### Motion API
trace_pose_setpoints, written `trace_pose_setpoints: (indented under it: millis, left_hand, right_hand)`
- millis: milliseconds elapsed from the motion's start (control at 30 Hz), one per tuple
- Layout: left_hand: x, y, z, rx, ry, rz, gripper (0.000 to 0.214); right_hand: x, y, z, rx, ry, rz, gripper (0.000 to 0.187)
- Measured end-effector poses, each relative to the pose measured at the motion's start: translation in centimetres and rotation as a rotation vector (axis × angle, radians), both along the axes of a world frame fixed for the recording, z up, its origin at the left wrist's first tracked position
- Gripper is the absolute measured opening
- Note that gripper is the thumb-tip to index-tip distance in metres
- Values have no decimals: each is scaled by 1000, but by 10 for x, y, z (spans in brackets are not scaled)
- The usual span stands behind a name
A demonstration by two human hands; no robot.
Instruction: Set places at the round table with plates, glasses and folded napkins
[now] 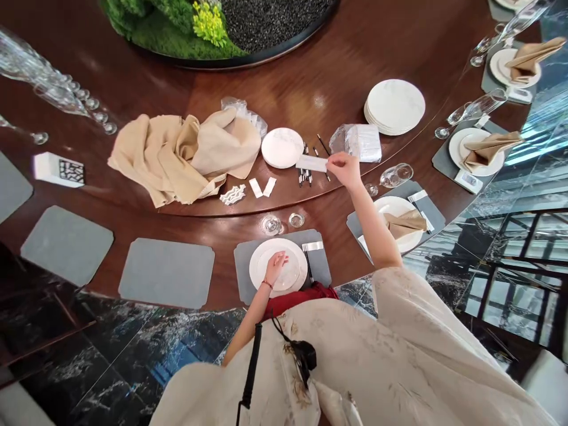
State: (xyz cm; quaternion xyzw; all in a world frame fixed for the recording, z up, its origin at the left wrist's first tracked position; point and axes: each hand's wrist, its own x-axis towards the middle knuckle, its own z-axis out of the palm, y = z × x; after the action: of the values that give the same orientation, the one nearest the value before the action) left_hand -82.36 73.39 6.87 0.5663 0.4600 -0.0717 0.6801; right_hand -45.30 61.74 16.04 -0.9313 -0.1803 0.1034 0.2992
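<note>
My right hand [345,168] reaches over the table and pinches one end of a slim white packet [312,163]. The packet lies across a bunch of dark chopsticks [305,177] and partly hides them. My left hand [276,267] is over the stacked white plates [260,267] on the near grey placemat [243,278]; its fingers are loosely bent and nothing shows in them. Whether it touches the plate I cannot tell. Right of these plates are dark chopsticks [309,266] and a white packet [313,245]. Small glasses [271,225] stand just behind.
Beige napkins [155,154] lie heaped on the turntable, near small plates [282,148], white rests [233,195] and a wrapped white pack [368,143]. A plate stack [394,106] stands at right. Stemware [62,97] crowds the left. A planted centrepiece [177,35] fills the back.
</note>
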Motion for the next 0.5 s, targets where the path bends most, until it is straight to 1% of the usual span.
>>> trace_pose_setpoints:
  millis: [67, 100, 167, 233, 267, 333, 400, 467, 500]
  left_hand:
    - [5, -6, 9, -40, -155, -36, 31]
    - [8, -10, 14, -62, -270, -55, 36]
    - [11, -20, 24, -87, -482, -47, 45]
    - [11, -30, 31, -95, -601, 9, 47]
    - [9, -34, 34, -93, -620, 44, 46]
    - [2, -39, 36, -77, -605, 116, 43]
    - [-9, -41, 37, -53, -577, 169, 42]
    - [-21, -40, 38, -65, -572, 151, 42]
    - [-28, -40, 38, -92, -577, 110, 43]
  right_hand:
    - [-75, -12, -2, 193, 144, -12, 26]
    - [-113, -17, -5, 285, 224, -19, 24]
    - [-182, -24, -14, 430, 377, -33, 23]
    - [-239, -30, -26, 509, 474, -59, 26]
    - [-261, -33, -31, 530, 495, -78, 28]
    - [-294, -40, -41, 569, 498, -113, 31]
    - [-315, -47, -48, 629, 507, -110, 37]
    - [-326, -53, -50, 707, 540, -102, 45]
    - [-329, -56, -50, 742, 569, -99, 50]
